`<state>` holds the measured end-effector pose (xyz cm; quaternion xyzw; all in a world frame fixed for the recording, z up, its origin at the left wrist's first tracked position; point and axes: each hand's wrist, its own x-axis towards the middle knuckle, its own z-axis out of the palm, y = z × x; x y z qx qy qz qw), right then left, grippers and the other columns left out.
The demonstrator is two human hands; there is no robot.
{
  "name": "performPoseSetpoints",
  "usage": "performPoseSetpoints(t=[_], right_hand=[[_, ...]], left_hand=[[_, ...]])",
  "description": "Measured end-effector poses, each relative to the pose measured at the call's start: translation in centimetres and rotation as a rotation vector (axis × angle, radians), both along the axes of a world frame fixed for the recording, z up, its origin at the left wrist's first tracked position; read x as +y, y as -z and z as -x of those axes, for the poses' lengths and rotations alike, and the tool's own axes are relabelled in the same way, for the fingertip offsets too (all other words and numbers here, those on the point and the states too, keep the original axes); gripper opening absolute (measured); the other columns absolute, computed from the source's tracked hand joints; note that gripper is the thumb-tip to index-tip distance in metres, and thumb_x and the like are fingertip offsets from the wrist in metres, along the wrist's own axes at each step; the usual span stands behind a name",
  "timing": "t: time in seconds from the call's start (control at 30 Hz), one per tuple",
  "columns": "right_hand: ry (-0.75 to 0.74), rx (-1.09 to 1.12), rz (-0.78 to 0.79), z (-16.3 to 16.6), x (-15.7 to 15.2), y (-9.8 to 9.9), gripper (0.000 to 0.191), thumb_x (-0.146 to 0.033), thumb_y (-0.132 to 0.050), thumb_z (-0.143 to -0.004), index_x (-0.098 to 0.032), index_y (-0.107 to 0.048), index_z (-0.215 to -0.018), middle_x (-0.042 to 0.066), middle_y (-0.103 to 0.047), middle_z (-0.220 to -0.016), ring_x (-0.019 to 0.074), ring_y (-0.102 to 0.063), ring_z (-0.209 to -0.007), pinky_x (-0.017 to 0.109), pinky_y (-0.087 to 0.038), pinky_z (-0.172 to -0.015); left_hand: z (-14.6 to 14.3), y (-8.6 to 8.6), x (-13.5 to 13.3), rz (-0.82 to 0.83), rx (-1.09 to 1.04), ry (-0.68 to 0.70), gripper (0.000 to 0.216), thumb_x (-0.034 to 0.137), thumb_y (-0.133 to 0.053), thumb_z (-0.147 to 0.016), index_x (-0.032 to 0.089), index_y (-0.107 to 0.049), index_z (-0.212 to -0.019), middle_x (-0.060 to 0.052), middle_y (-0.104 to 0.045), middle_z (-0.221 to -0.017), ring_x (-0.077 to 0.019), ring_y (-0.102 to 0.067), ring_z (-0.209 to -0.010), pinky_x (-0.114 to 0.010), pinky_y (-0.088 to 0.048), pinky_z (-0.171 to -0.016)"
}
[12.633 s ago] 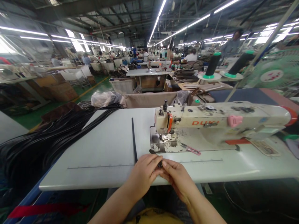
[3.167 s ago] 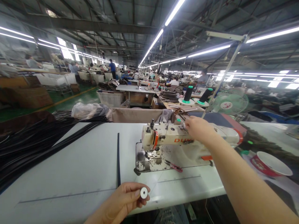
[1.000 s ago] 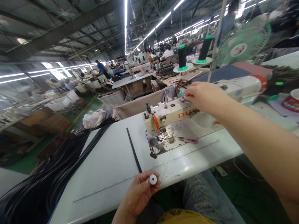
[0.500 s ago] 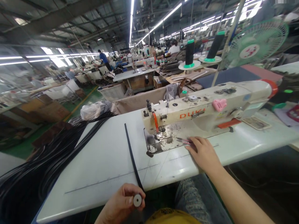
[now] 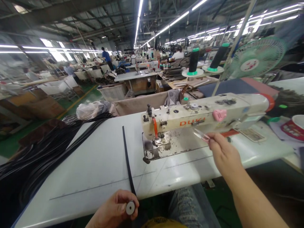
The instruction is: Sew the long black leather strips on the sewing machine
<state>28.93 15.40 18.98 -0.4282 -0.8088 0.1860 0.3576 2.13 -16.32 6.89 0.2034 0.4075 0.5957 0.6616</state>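
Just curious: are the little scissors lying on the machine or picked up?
Picked up: the right hand holds the scissors clear of the machine.

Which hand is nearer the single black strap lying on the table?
Left. The left hand, pinching a bobbin, is at the near end of the strap; the right hand, holding snips, is far to its right by the sewing machine.

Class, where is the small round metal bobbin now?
Head view, bottom centre: small round metal bobbin pinched in the left hand, at the near end of the long black strap.

Left grip [image 5: 114, 210]: bobbin [image 5: 130, 208]; right grip [image 5: 223, 155]: perhaps snips [image 5: 200, 135]
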Motion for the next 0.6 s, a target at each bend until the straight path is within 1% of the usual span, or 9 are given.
performPoseSetpoints(t=[0.1, 0.2, 0.27, 0.33, 0.4, 0.5, 0.6], right_hand=[[0.146, -0.124, -0.143, 0.6, 1.0, -3.3, 0.035, -0.051, -0.040, -0.099, -0.024, -0.062, -0.103, 0.010, -0.072, -0.091, 0.0307, -0.067, -0.082, 0.037, -0.042, -0.065], [0.236, -0.269, -0.319, 1.8, 1.9, -4.9, 0.040, -0.050, -0.041, -0.102, -0.019, -0.065, -0.110, 0.017, -0.073, -0.103, 0.0342, -0.068, -0.088, 0.037, -0.037, -0.064], [0.277, -0.334, -0.417, 2.7, 2.3, -5.2, 0.039, -0.046, -0.042, -0.103, -0.016, -0.066, -0.112, 0.018, -0.073, -0.104, 0.0328, -0.068, -0.085, 0.036, -0.034, -0.062], [0.291, -0.390, -0.485, 3.6, 2.5, -5.4, 0.037, -0.044, -0.044, -0.104, -0.016, -0.067, -0.110, 0.017, -0.074, -0.098, 0.0301, -0.067, -0.079, 0.034, -0.029, -0.059], [0.286, -0.432, -0.537, 4.2, 2.6, -5.5, 0.035, -0.042, -0.044, -0.105, -0.017, -0.068, -0.104, 0.015, -0.074, -0.090, 0.0281, -0.066, -0.075, 0.034, -0.024, -0.057], [0.291, -0.477, -0.561, 4.8, 3.0, -5.8, 0.036, -0.041, -0.042, -0.106, -0.018, -0.067, -0.094, 0.014, -0.071, -0.081, 0.0270, -0.064, -0.071, 0.034, -0.018, -0.056], [0.284, -0.500, -0.533, 5.1, 3.4, -6.1, 0.038, -0.041, -0.041, -0.106, -0.018, -0.067, -0.091, 0.014, -0.069, -0.075, 0.0267, -0.061, -0.065, 0.033, -0.016, -0.055]], left_hand=[[0.0, 0.2, -0.1, 0.006, 0.007, 0.007, 0.045, 0.046, -0.091, -0.072, 0.009, -0.081, -0.096, -0.013, -0.074, -0.079, -0.0159, -0.065, -0.069, -0.023, -0.045, -0.065], [-0.1, 0.2, -0.3, 0.020, 0.018, -0.019, 0.045, 0.046, -0.091, -0.071, 0.010, -0.080, -0.095, -0.012, -0.073, -0.079, -0.0161, -0.065, -0.069, -0.023, -0.045, -0.066], [-0.1, 0.3, -0.4, 0.023, 0.034, -0.032, 0.045, 0.047, -0.090, -0.071, 0.010, -0.080, -0.095, -0.012, -0.073, -0.079, -0.0160, -0.064, -0.069, -0.024, -0.044, -0.066], [0.0, 0.3, -0.4, 0.017, 0.049, -0.020, 0.045, 0.048, -0.089, -0.073, 0.010, -0.080, -0.096, -0.012, -0.072, -0.079, -0.0158, -0.063, -0.068, -0.024, -0.043, -0.064], [0.0, 0.3, -0.5, 0.008, 0.049, -0.007, 0.046, 0.049, -0.089, -0.073, 0.011, -0.080, -0.097, -0.012, -0.072, -0.078, -0.0149, -0.061, -0.066, -0.024, -0.041, -0.062], [-0.2, 0.4, -0.5, -0.005, 0.024, -0.025, 0.046, 0.049, -0.089, -0.073, 0.010, -0.080, -0.096, -0.012, -0.071, -0.075, -0.0132, -0.058, -0.062, -0.023, -0.039, -0.059], [-0.6, 0.5, -0.6, -0.004, 0.025, -0.064, 0.046, 0.048, -0.089, -0.072, 0.010, -0.080, -0.096, -0.012, -0.071, -0.077, -0.0136, -0.059, -0.064, -0.023, -0.041, -0.060]])
